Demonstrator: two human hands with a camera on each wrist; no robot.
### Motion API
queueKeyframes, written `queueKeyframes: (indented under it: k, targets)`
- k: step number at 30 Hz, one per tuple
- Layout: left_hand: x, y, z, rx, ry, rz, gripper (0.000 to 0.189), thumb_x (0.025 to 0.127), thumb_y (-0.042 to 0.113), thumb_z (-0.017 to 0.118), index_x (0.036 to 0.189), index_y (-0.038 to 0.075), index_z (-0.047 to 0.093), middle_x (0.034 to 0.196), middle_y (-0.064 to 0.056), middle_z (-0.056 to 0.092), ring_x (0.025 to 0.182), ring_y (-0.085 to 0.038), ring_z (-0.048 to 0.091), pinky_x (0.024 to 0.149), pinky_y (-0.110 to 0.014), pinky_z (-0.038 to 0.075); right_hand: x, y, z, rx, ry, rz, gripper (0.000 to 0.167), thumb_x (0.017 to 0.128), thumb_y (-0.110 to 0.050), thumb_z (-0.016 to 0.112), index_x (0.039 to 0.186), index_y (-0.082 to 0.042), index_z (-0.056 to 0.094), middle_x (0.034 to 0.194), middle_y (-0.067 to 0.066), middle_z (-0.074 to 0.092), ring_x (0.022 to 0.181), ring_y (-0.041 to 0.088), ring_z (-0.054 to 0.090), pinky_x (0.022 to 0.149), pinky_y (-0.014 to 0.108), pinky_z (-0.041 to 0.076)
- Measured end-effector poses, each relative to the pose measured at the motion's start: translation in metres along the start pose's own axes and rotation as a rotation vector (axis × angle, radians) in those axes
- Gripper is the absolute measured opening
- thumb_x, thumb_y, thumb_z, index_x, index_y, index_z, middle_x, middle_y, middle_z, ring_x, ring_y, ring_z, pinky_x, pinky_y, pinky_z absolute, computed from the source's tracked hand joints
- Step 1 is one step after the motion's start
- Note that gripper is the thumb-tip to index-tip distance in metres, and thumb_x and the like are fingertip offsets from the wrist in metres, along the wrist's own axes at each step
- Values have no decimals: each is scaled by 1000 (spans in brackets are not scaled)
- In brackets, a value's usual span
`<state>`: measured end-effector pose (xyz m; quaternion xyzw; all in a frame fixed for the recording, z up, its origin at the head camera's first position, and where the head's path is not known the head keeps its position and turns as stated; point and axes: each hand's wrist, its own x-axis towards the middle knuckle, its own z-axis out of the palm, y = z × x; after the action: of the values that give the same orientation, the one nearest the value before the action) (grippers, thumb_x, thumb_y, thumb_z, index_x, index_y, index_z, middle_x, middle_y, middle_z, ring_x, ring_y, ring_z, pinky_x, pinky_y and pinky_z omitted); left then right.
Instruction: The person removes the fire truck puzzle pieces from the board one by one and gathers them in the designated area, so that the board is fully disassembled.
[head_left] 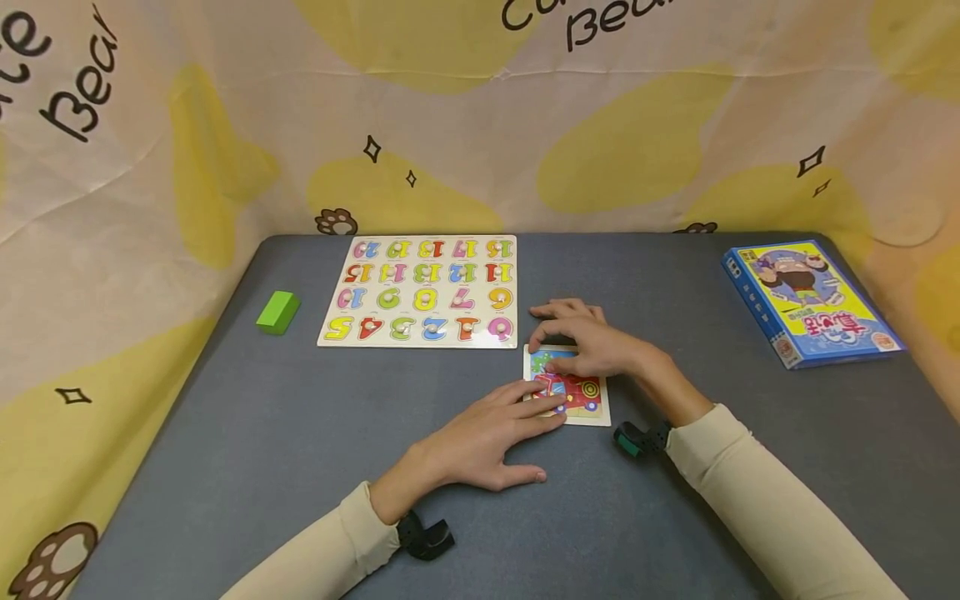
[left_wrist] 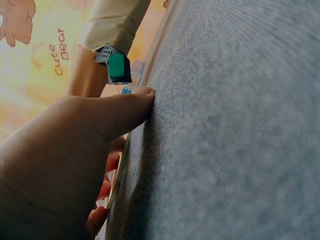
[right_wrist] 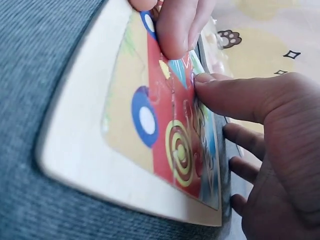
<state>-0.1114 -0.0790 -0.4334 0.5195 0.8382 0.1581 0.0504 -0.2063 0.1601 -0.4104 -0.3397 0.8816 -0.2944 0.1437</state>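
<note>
A small jigsaw puzzle (head_left: 594, 419) with a red fire truck picture in a pale wooden frame lies flat on the table. My left hand (head_left: 487, 433) rests its outstretched fingers on the puzzle's left and lower part, with the thumb apart over the table. From the far right, my right hand (head_left: 592, 343) touches the picture with its thumb (right_wrist: 235, 97). Its other fingers spread past the puzzle's far edge, near the table. In the right wrist view, the picture's pieces sit inside the frame with thin seams between them.
Behind the puzzle lies a number board (head_left: 416, 292) with colourful numerals. A green block (head_left: 278, 312) sits at the left, and a blue and yellow box (head_left: 813, 302) at the right. A patterned cloth (head_left: 450, 108) hangs behind the grey table (head_left: 300, 467).
</note>
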Motion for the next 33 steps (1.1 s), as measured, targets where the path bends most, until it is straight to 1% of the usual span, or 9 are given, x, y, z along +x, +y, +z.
queueKeyframes:
  k: [4,8,15,23,28,33]
  targets:
    - [0,0,0,3,7,6,70,95,52,65,153,17,48,165,2,38,155,-25,28,126,-44,25,3,-2,-1,-28,-33,6,22,88,-19,76,107,-27,67,161,14,38,149,40,20,108,64,16]
    - [-1,0,0,-6,11,8,70,95,51,66,153,16,49,164,1,38,154,-25,29,126,-45,26,6,-7,-4,-36,-81,37,21,87,-16,74,103,-27,65,162,12,35,148,37,20,108,62,16]
    - [-1,-1,1,-5,6,3,70,95,52,65,153,17,49,165,3,38,155,-24,28,126,-43,26,10,-13,-9,-59,-127,84,35,77,-4,64,101,-28,65,163,10,34,148,36,19,109,62,16]
    - [-1,-2,2,0,15,11,70,95,52,65,153,17,49,164,1,39,156,-25,27,126,-44,26,14,-18,-13,-101,-184,103,40,74,2,64,102,-28,64,164,13,31,149,41,18,110,68,18]
    - [0,-1,1,-18,22,21,70,95,51,66,152,15,49,163,0,40,156,-26,26,126,-45,26,17,-23,-16,-125,-214,118,40,73,4,68,99,-27,62,163,14,29,149,43,18,108,68,20]
    - [0,-1,0,-32,17,16,70,95,50,67,152,15,49,163,0,41,156,-26,26,126,-45,26,18,-24,-17,-115,-223,118,40,74,5,69,97,-26,61,163,15,28,149,43,16,108,68,19]
